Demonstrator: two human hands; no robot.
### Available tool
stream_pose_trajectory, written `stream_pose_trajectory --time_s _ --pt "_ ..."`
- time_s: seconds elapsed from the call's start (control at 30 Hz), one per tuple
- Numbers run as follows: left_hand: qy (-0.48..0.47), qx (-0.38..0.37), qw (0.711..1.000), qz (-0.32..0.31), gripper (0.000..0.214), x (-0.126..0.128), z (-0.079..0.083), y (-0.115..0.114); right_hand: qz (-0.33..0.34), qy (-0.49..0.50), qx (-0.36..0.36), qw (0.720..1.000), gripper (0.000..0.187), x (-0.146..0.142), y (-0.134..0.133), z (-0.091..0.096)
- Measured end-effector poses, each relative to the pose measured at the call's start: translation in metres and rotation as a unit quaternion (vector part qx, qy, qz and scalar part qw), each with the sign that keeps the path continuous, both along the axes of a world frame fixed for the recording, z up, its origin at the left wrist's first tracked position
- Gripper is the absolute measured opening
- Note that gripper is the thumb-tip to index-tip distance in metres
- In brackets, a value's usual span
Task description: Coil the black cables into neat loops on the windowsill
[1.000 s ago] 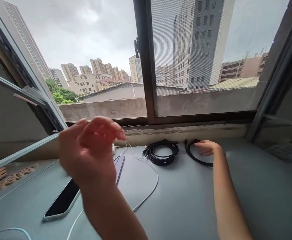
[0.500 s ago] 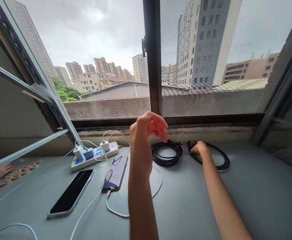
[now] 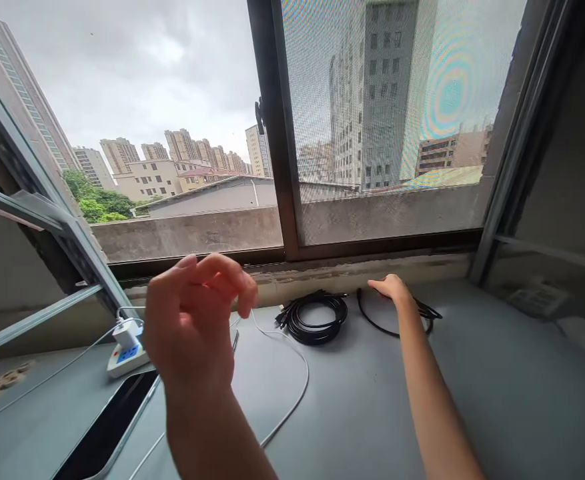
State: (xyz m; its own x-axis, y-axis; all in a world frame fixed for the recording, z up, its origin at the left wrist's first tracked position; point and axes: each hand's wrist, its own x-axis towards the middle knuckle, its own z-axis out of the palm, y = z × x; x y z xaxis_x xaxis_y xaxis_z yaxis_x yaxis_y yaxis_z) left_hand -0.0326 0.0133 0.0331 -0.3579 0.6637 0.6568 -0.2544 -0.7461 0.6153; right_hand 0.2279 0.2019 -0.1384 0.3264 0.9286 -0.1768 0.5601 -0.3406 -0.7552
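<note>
My left hand [image 3: 197,327] is raised above the desk, its fingers loosely curled and apart, with nothing in them. On the right, my right hand [image 3: 393,290] reaches to the back of the desk, closed over a thin black cable [image 3: 375,323]. Its thumb side points left; most of its fingers are hidden behind the hand. One strand of that cable bends in front of the hand, and a few bunched strands stick out right of the wrist. Between my hands, a neatly coiled black cable [image 3: 317,340] lies by the wall.
A white charging cord [image 3: 306,380] crosses the grey desk [image 3: 352,413]. At left are a black-screened phone [image 3: 109,427] and a white power strip [image 3: 126,363] with a plugged-in charger. Metal frame bars [image 3: 47,320] slant in from the left. A window [image 3: 285,200] stands behind.
My view has swung right and come closer to the left hand, which now covers the second phone. Under my right hand the black cable's wide loop has become narrower and bunched.
</note>
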Motion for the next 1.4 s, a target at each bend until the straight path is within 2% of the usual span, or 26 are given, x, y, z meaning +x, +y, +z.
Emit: stream_pose_trajectory --time_s 0.17,0.27,0.47,0.63,0.73,0.83,0.93,1.07,1.23,1.3,1.4 --pt "-0.028 -0.047 0.997 0.049 0.023 -0.012 0.002 -0.004 -0.009 0.059 0.035 0.998 0.027 0.011 -0.009 0.017" --pt "-0.056 -0.064 0.994 0.063 0.022 -0.015 0.003 -0.005 -0.013 0.070 0.053 0.996 0.030 0.013 -0.012 0.020" --pt "-0.060 -0.059 0.994 0.073 0.025 -0.015 0.006 -0.009 0.040 0.081 -0.029 0.995 0.029 -0.004 -0.012 0.006" --pt "-0.040 -0.053 0.996 0.060 0.030 -0.012 0.007 -0.008 0.043 0.018 -0.106 0.993 0.032 -0.026 -0.003 -0.006" --pt "-0.064 -0.066 0.994 0.051 0.022 -0.010 0.007 -0.008 0.025 -0.023 -0.119 0.992 0.034 -0.040 0.002 -0.010" --pt "-0.050 -0.068 0.996 0.032 0.024 -0.011 0.006 -0.008 0.011 -0.048 -0.110 0.993 0.035 -0.049 0.004 -0.011" --pt "-0.018 -0.053 0.998 0.009 0.029 -0.016 0.003 -0.009 0.018 -0.046 -0.079 0.996 0.033 -0.046 0.000 -0.007" --pt "0.014 -0.041 0.999 -0.021 0.031 -0.023 -0.002 -0.009 0.012 -0.028 -0.004 1.000 0.029 -0.021 -0.009 0.009" --pt "0.024 -0.024 0.999 -0.032 0.036 -0.018 0.000 -0.009 -0.066 0.019 0.158 0.985 0.014 0.014 -0.028 0.040" --pt "0.031 -0.025 0.999 -0.033 0.037 -0.011 0.000 -0.006 -0.082 0.063 0.230 0.968 0.026 0.021 -0.038 0.053" --pt "0.068 -0.041 0.996 -0.026 0.036 -0.002 -0.004 0.004 -0.052 0.143 0.298 0.942 0.047 0.018 -0.056 0.074"
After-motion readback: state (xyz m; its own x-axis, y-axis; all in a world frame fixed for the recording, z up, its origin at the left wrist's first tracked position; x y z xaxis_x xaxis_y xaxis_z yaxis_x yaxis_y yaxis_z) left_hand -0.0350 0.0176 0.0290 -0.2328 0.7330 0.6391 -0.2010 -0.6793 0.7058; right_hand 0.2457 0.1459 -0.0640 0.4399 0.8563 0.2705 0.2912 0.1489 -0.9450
